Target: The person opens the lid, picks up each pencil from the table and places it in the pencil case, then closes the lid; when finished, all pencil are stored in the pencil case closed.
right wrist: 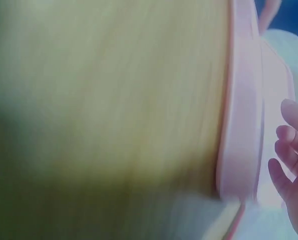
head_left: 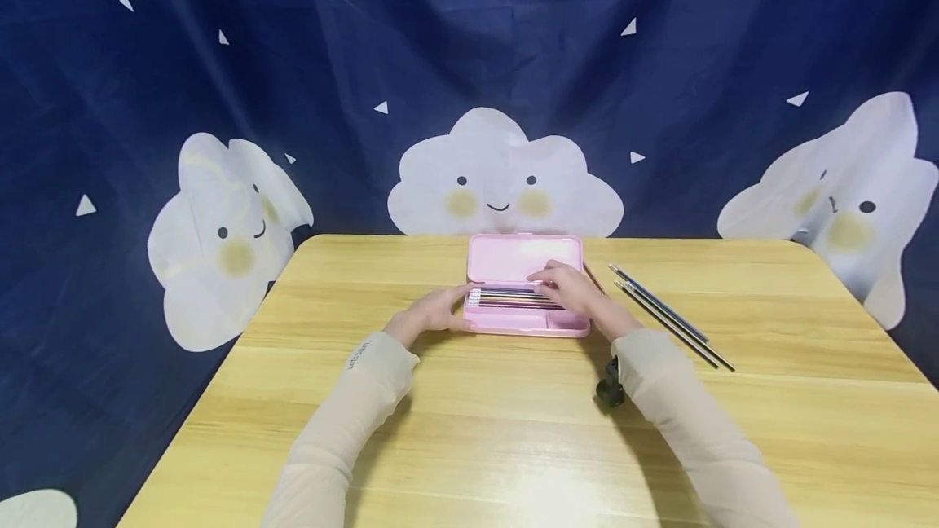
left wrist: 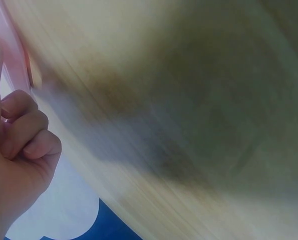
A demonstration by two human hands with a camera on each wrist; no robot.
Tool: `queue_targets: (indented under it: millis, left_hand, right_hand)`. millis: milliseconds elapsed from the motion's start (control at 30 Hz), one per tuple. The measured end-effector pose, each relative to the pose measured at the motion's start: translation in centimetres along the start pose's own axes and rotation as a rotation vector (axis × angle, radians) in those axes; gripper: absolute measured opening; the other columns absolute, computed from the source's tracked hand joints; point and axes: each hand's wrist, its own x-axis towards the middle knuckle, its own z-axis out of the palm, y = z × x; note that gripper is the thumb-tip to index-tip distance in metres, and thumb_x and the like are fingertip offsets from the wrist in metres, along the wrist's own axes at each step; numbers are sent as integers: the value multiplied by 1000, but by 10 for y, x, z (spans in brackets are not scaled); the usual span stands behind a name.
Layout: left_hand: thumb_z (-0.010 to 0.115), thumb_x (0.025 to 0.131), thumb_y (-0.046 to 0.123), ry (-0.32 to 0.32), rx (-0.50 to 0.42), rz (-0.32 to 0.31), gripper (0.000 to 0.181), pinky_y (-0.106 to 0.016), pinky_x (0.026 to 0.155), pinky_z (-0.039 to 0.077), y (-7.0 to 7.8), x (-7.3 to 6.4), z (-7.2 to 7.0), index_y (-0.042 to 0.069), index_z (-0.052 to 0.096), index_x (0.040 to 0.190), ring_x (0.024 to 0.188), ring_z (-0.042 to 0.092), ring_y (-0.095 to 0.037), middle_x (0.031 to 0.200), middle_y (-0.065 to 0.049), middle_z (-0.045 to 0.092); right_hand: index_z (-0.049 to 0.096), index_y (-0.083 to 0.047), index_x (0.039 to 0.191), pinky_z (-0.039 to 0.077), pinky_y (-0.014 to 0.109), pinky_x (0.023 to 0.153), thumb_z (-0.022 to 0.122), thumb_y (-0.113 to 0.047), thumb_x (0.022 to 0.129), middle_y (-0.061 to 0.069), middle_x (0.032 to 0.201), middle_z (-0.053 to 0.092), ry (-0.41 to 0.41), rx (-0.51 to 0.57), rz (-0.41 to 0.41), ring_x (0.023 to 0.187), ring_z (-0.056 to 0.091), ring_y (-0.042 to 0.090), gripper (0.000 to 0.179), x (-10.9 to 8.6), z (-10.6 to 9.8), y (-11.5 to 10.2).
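The pink pencil case (head_left: 513,321) sits at the centre of the frame, its lid (head_left: 499,257) tipped back toward the top. It looks thin-walled and stiff, so I judge it light, and its smooth shine suggests it could slide easily. The ends seem the best hold; the hinged lid would probably swing. My left hand (head_left: 429,312) brackets the left end, thumb at the front corner and index finger behind, clamped on the case. My right hand (head_left: 572,288) hovers over its right half, thumb and fingers apart, with nothing that I can see between them.

The pencils inside (head_left: 506,300) lie with white erasers leftward; I expect them to be light, rigid and prone to roll (their points could snap), best pinched mid-shaft. More loose pencils (head_left: 660,305) slant across the surface (head_left: 455,446), right of centre. That surface is pale wood-grain, glaring at lower middle. Behind hangs a navy curtain (head_left: 330,39) with smiling clouds (head_left: 491,161).
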Motion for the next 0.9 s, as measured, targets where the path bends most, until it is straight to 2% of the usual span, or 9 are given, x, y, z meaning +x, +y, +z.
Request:
queue_targets:
  millis: [167, 400, 700, 900]
  left_hand:
    - [71, 76, 40, -2, 6, 2, 86, -40, 106, 29, -2, 1, 1, 14, 27, 145, 129, 36, -29, 142, -12, 37]
    - [71, 77, 37, 4, -1, 1, 83, -40, 106, 29, 0, -1, 0, 12, 28, 144, 129, 36, -30, 141, -15, 38]
    - [71, 77, 39, 0, -11, 5, 84, -40, 106, 29, 0, 1, 0, 14, 27, 145, 129, 35, -29, 142, -13, 37]
    - [71, 77, 38, 2, -10, 16, 83, -41, 105, 30, 0, -1, 0, 13, 28, 144, 128, 37, -30, 142, -13, 38]
  right_hand:
    - [65, 2, 108, 39, 28, 61, 62, -5, 84, 4, 75, 51, 44, 55, 37, 67, 45, 15, 25, -15, -13, 14]
    - [64, 2, 111, 39, 28, 61, 61, -8, 86, 6, 80, 52, 37, 84, 114, 71, 46, 17, 27, -35, -32, 23]
    - [64, 8, 105, 39, 26, 56, 63, -1, 81, 2, 72, 50, 125, 101, 64, 63, 45, 12, 26, -61, -41, 45]
    - [65, 6, 102, 33, 24, 55, 63, -8, 82, 0, 70, 49, 189, 137, 24, 62, 40, 7, 25, -83, -49, 56]
